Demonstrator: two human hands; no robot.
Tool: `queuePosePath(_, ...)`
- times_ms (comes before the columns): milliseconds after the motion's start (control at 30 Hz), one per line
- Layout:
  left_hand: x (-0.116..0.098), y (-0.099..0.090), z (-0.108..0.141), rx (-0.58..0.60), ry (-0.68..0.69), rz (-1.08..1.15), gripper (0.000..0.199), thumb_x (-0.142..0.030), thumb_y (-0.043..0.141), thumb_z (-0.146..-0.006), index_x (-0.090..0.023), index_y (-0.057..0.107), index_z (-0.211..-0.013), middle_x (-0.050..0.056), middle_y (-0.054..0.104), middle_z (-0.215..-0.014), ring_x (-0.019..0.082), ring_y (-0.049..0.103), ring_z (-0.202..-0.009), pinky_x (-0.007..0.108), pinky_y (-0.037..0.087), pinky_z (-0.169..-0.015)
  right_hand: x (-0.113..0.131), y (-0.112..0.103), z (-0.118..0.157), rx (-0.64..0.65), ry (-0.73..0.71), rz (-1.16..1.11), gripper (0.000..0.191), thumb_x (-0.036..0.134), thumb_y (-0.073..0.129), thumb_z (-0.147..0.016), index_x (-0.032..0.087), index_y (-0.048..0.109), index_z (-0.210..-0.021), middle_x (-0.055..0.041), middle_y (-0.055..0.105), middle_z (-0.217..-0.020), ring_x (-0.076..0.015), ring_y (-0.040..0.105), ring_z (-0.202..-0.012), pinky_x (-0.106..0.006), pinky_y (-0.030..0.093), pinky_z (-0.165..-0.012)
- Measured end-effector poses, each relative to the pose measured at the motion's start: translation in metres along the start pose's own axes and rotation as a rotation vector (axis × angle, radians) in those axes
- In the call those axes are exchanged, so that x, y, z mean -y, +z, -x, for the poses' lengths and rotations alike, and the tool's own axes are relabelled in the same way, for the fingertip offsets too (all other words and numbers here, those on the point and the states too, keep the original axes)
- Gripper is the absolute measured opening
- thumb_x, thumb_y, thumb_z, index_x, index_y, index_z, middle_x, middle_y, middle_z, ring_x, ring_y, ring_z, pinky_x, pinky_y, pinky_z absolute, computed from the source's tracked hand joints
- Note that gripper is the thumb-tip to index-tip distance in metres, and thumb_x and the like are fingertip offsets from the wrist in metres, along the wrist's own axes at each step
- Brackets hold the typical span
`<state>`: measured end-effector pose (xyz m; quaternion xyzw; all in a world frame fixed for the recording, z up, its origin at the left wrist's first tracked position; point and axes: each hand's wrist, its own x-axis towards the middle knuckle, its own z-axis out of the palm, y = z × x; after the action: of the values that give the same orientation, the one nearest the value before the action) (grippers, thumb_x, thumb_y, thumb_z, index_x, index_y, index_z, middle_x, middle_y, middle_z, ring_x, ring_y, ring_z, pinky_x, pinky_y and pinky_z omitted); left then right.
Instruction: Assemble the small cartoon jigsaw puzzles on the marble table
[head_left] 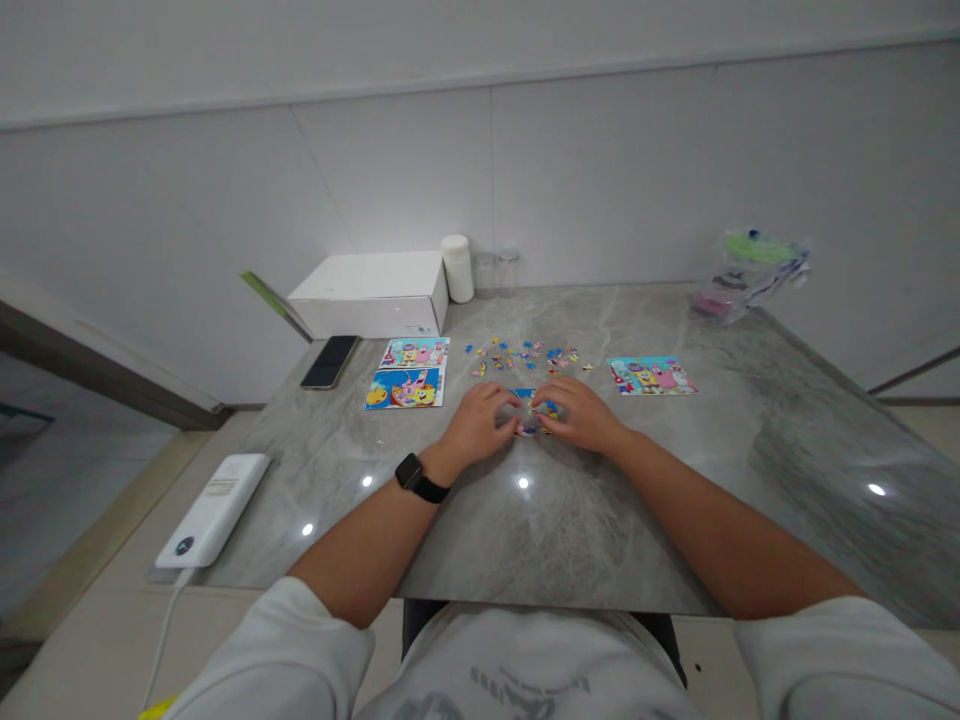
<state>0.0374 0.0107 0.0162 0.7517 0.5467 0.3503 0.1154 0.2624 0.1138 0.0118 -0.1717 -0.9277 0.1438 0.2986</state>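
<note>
A small, partly joined jigsaw puzzle (pixel 525 396) with blue, yellow and pink print lies flat on the table in front of me. My left hand (pixel 484 422) is curled against its left side, thumb and fingertips at the edge. From the right, my right hand (pixel 576 412) bends its fingers over the puzzle's right part, gripping at the pieces there. The fingers cover much of the puzzle, so single pieces under them are hard to make out. Just beyond the hands, several loose jigsaw pieces (pixel 504 352) are scattered.
Cartoon picture cards (pixel 405 388) lie left of the pieces and another picture card (pixel 651 376) right. Around the grey table (pixel 570 540) are a phone (pixel 330 362), white box (pixel 367 282), white bottle (pixel 457 268), clear jars (pixel 508 274), plastic bag (pixel 746 278) and cabled power bank (pixel 214 510).
</note>
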Motion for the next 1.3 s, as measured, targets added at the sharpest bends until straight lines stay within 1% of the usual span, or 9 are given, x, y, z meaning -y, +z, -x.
queuePosePath(67,0.002,-0.003,0.001,0.107,0.058,-0.069,0.020,-0.025,0.074,-0.090,-0.025,0.076,-0.109,0.009,0.072,-0.114,0.028,0.063,-0.110,0.044,0.047,-0.103,-0.006,-0.004,0.002,0.125,-0.016,0.002,0.011,0.023,0.072,-0.089,0.024,0.075,-0.100,-0.0080,0.076,-0.100,-0.0266,0.069,-0.100,-0.043,0.051,-0.095)
queuePosePath(133,0.002,-0.003,0.002,0.182,0.094,-0.100,0.015,-0.028,0.074,-0.092,-0.025,0.078,-0.106,0.008,0.073,-0.111,0.027,0.064,-0.108,0.043,0.046,-0.100,-0.010,-0.006,0.003,0.207,-0.036,0.009,0.009,0.021,0.072,-0.088,0.023,0.075,-0.096,-0.0067,0.075,-0.095,-0.0253,0.068,-0.095,-0.040,0.050,-0.092)
queuePosePath(233,0.001,0.000,0.003,0.243,0.139,-0.125,0.012,-0.028,0.073,-0.093,-0.025,0.080,-0.102,0.007,0.075,-0.108,0.027,0.064,-0.105,0.042,0.046,-0.097,-0.010,-0.008,0.004,0.262,-0.053,0.011,0.006,0.020,0.072,-0.088,0.023,0.075,-0.092,-0.0051,0.075,-0.092,-0.0240,0.068,-0.092,-0.039,0.048,-0.091)
queuePosePath(333,0.001,0.003,0.003,0.263,0.169,-0.139,0.014,-0.027,0.072,-0.094,-0.026,0.081,-0.104,0.007,0.075,-0.109,0.027,0.064,-0.106,0.043,0.045,-0.098,-0.007,-0.007,0.005,0.292,-0.063,0.017,0.005,0.021,0.072,-0.089,0.024,0.075,-0.091,-0.0041,0.076,-0.093,-0.0234,0.068,-0.093,-0.038,0.047,-0.091)
queuePosePath(633,0.003,0.008,0.003,0.275,0.159,-0.135,0.020,-0.024,0.066,-0.098,-0.029,0.083,-0.107,0.007,0.077,-0.109,0.026,0.065,-0.107,0.044,0.045,-0.099,-0.002,-0.004,0.006,0.307,-0.049,0.067,0.009,0.020,0.075,-0.086,0.024,0.077,-0.093,-0.0042,0.077,-0.095,-0.0243,0.068,-0.094,-0.039,0.046,-0.090)
queuePosePath(767,0.003,0.008,0.003,0.276,0.165,-0.144,0.021,-0.024,0.064,-0.099,-0.029,0.083,-0.108,0.007,0.077,-0.109,0.026,0.066,-0.107,0.044,0.045,-0.099,-0.001,-0.004,0.006,0.291,-0.059,0.050,0.009,0.020,0.075,-0.086,0.025,0.079,-0.092,-0.0046,0.076,-0.095,-0.0243,0.067,-0.094,-0.040,0.047,-0.091)
queuePosePath(967,-0.001,0.007,0.003,0.275,0.160,-0.165,0.024,-0.022,0.064,-0.099,-0.030,0.081,-0.113,0.008,0.076,-0.108,0.027,0.065,-0.107,0.044,0.046,-0.097,-0.012,-0.011,0.006,0.218,-0.017,0.053,0.017,0.014,0.068,-0.085,0.024,0.079,-0.094,-0.0057,0.075,-0.095,-0.0246,0.068,-0.094,-0.039,0.048,-0.092)
queuePosePath(1100,-0.001,0.008,0.005,0.285,0.189,-0.178,0.029,-0.021,0.061,-0.101,-0.031,0.080,-0.121,0.009,0.074,-0.112,0.026,0.063,-0.107,0.044,0.046,-0.097,-0.019,-0.015,0.007,0.240,0.002,0.102,0.016,0.015,0.067,-0.086,0.023,0.078,-0.095,-0.0059,0.076,-0.096,-0.0247,0.068,-0.096,-0.039,0.048,-0.091)
queuePosePath(1300,0.001,0.011,0.006,0.268,0.182,-0.102,0.031,-0.018,0.063,-0.098,-0.034,0.083,-0.116,0.008,0.073,-0.113,0.026,0.063,-0.109,0.045,0.046,-0.101,-0.019,-0.016,0.007,0.263,0.007,0.107,0.011,0.018,0.070,-0.087,0.024,0.079,-0.091,-0.0050,0.076,-0.093,-0.0241,0.069,-0.093,-0.037,0.048,-0.088)
